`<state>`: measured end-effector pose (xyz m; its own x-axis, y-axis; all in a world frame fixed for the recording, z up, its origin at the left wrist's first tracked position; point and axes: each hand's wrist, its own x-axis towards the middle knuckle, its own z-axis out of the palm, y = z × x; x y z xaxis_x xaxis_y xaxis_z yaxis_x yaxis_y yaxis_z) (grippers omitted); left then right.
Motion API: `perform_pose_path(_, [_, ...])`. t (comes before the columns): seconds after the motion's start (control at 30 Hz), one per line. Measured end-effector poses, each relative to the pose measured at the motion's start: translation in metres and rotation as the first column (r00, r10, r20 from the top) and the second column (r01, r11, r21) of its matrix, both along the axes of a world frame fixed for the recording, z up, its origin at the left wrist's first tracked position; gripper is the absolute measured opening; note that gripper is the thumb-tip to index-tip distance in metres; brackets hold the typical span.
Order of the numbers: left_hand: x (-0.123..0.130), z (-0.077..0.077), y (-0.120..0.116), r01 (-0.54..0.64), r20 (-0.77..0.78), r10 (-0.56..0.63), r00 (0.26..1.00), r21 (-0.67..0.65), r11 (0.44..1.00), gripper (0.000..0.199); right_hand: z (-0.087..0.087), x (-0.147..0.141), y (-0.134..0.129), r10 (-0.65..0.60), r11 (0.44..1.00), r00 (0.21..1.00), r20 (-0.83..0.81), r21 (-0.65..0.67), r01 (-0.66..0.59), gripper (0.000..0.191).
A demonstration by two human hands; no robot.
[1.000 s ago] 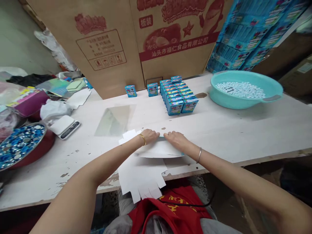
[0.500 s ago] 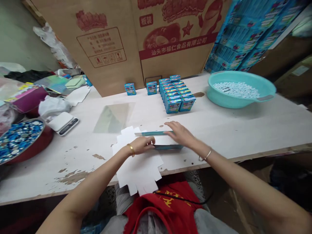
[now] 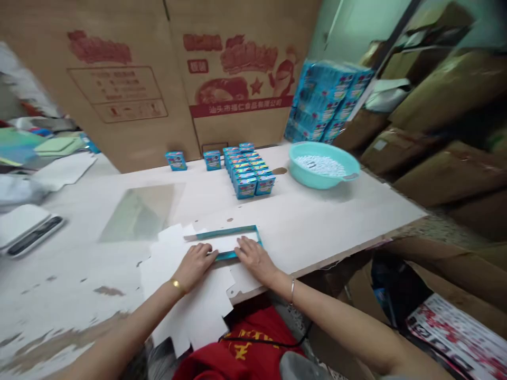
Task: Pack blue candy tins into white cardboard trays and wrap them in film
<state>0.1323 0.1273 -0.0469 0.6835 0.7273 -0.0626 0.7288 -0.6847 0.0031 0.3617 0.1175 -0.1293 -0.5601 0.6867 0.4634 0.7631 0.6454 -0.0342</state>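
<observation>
A shallow cardboard tray (image 3: pixel 226 232), white inside with blue walls, lies partly folded in front of me; its left end is open and a flap sticks out there. My left hand (image 3: pixel 197 264) is closed, its fingers bent over the left part of the near wall. Fingers of my right hand (image 3: pixel 256 259) grip the same wall by the right corner, reaching into the tray. Under the tray and my left wrist lie flat white die-cut cardboard sheets (image 3: pixel 186 306), loosely stacked and reaching over the table edge.
Small blue candy boxes (image 3: pixel 245 187) stand in rows, with two (image 3: pixel 176 161) set apart. A turquoise basin (image 3: pixel 320 179) holds small white pieces. Large cartons (image 3: pixel 130 142) rise behind. A clear sheet (image 3: pixel 138 211) and a white scale (image 3: pixel 31 227) lie left; wrapped blue packs (image 3: pixel 320 100) are stacked behind.
My view has swung right. The tray's right end now stands upright, joining both long walls. My right hand has moved from the far wall to the near wall.
</observation>
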Motion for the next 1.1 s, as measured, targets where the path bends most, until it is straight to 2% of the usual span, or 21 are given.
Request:
perform_pose_path(0.07, [0.005,-0.004,-0.007,-0.059,-0.044,0.055,0.998,-0.077,0.995,0.028,0.003,0.0,-0.006,-0.034,0.996,0.999,0.033,-0.082,0.037,0.017])
perform_pose_path(0.17, [0.009,-0.006,-0.008,-0.133,-0.012,0.133,0.991,-0.176,0.975,0.021,0.009,0.0,-0.01,-0.079,0.971,0.992,0.103,-0.216,0.1,0.015])
perform_pose_path(0.3, [0.014,0.003,-0.001,-0.192,0.003,0.202,0.979,-0.301,0.934,0.014,0.019,0.0,-0.005,-0.09,0.934,0.982,0.165,-0.329,0.141,0.008])
perform_pose_path(0.37, [0.018,0.009,0.004,-0.225,-0.048,0.222,0.974,-0.333,0.916,0.012,0.023,0.0,-0.001,-0.083,0.921,0.98,0.179,-0.363,0.144,0.004])
perform_pose_path(0.5, [0.024,0.015,0.011,-0.247,-0.101,0.226,0.969,-0.39,0.887,0.011,0.025,0.004,0.001,-0.04,0.909,0.983,0.178,-0.403,0.109,0.012])
perform_pose_path(0.67, [0.021,0.013,0.015,-0.238,0.001,0.267,0.964,-0.447,0.862,0.008,0.019,0.012,0.004,-0.001,0.929,0.994,0.106,-0.367,0.041,0.014])
perform_pose_path(0.73, [0.018,0.011,0.018,-0.227,0.035,0.279,0.96,-0.49,0.842,0.009,0.019,0.014,0.008,0.027,0.919,0.995,0.093,-0.395,0.012,0.016])
perform_pose_path(0.8, [0.015,0.011,0.023,-0.188,0.059,0.266,0.962,-0.564,0.804,0.009,0.023,0.015,0.011,0.049,0.885,0.994,0.098,-0.466,0.002,0.019])
perform_pose_path(0.93, [0.008,0.015,0.037,-0.089,0.097,0.213,0.972,-0.69,0.718,0.014,0.039,0.013,0.019,0.077,0.782,0.99,0.115,-0.623,0.012,0.031])
perform_pose_path(1.03, [0.009,0.019,0.047,-0.099,0.047,0.198,0.979,-0.742,0.663,0.015,0.049,0.01,0.023,0.116,0.713,0.986,0.121,-0.702,0.002,0.034])
perform_pose_path(1.1, [0.011,0.018,0.05,-0.128,-0.011,0.178,0.984,-0.739,0.662,0.012,0.051,0.009,0.025,0.13,0.691,0.981,0.141,-0.722,0.012,0.034])
